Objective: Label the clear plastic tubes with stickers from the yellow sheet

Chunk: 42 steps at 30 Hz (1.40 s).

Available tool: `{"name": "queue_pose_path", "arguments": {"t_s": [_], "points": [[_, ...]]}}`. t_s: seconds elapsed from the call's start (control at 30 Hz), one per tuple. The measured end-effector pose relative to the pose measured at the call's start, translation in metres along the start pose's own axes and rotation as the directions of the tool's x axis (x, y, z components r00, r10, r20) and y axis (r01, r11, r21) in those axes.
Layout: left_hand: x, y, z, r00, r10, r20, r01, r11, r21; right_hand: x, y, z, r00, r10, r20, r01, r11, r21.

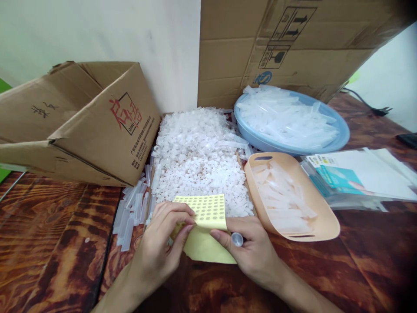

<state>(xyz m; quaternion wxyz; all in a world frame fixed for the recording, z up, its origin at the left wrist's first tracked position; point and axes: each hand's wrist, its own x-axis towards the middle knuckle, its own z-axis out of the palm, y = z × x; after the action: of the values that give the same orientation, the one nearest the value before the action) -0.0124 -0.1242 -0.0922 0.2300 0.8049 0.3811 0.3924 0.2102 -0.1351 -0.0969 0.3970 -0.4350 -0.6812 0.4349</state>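
Note:
A yellow sticker sheet (208, 209) with rows of small round stickers is bent between my two hands, its plain lower part hanging toward me. My left hand (163, 237) pinches the sheet's left edge between thumb and fingers. On the right side, my right hand (252, 243) grips the sheet and also holds a clear plastic tube (237, 239), whose round end faces me. Just beyond the sheet lies a heap of small white plastic caps (208, 174), with translucent pieces (192, 126) piled behind it.
Right of the heap stand a peach basket (325, 221) of translucent tubes and a blue basin (340, 134) full of them. Bagged packets (345, 178) lie farther right. Loose tubes (128, 217) and an open cardboard box (107, 126) are left. A large carton (228, 56) stands behind.

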Motion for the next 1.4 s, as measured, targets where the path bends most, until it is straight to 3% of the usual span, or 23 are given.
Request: {"name": "queue_pose_path", "arguments": {"t_s": [0.2, 0.37, 0.7, 0.93, 1.03, 1.1, 1.17, 1.23, 1.3, 1.4], "points": [[0.000, 0.001, 0.000, 0.998, 0.044, 0.043, -0.047, 0.995, 0.090, -0.002, -0.001, 0.002, 0.996, 0.088, 0.033, -0.088, 0.996, 0.015], [-0.002, -0.001, -0.001, 0.998, -0.012, 0.059, 0.009, 0.999, 0.050, -0.001, -0.004, 0.001, 0.984, 0.162, 0.068, -0.170, 0.978, 0.122], [-0.004, 0.001, -0.003, 0.996, -0.020, 0.083, 0.012, 0.995, 0.097, -0.001, -0.004, 0.001, 0.982, 0.169, 0.082, -0.177, 0.979, 0.104], [-0.005, 0.001, -0.004, 0.982, -0.128, 0.135, 0.130, 0.991, -0.006, -0.001, -0.005, 0.002, 0.922, 0.347, 0.169, -0.384, 0.867, 0.316], [-0.003, 0.001, -0.005, 0.977, -0.156, 0.146, 0.167, 0.984, -0.065, 0.002, -0.006, 0.001, 0.914, 0.365, 0.176, -0.404, 0.853, 0.329], [-0.002, 0.001, -0.005, 0.973, -0.183, 0.137, 0.198, 0.975, -0.106, 0.004, -0.006, -0.001, 0.946, 0.314, 0.079, -0.323, 0.928, 0.188], [-0.001, 0.001, -0.006, 0.973, -0.202, 0.112, 0.217, 0.965, -0.146, 0.005, -0.005, -0.005, 0.975, 0.146, -0.165, -0.167, 0.978, -0.121], [-0.001, 0.002, -0.007, 0.972, -0.218, 0.091, 0.231, 0.954, -0.190, 0.005, -0.003, -0.009, 0.919, -0.123, -0.374, -0.067, 0.887, -0.457], [-0.002, 0.004, -0.006, 0.967, -0.235, 0.099, 0.252, 0.937, -0.242, 0.004, -0.002, -0.010, 0.874, -0.294, -0.387, -0.012, 0.783, -0.622], [-0.003, 0.009, -0.004, 0.950, -0.268, 0.159, 0.307, 0.894, -0.326, 0.001, -0.001, -0.003, 0.949, -0.268, -0.166, 0.127, 0.806, -0.578]]}}
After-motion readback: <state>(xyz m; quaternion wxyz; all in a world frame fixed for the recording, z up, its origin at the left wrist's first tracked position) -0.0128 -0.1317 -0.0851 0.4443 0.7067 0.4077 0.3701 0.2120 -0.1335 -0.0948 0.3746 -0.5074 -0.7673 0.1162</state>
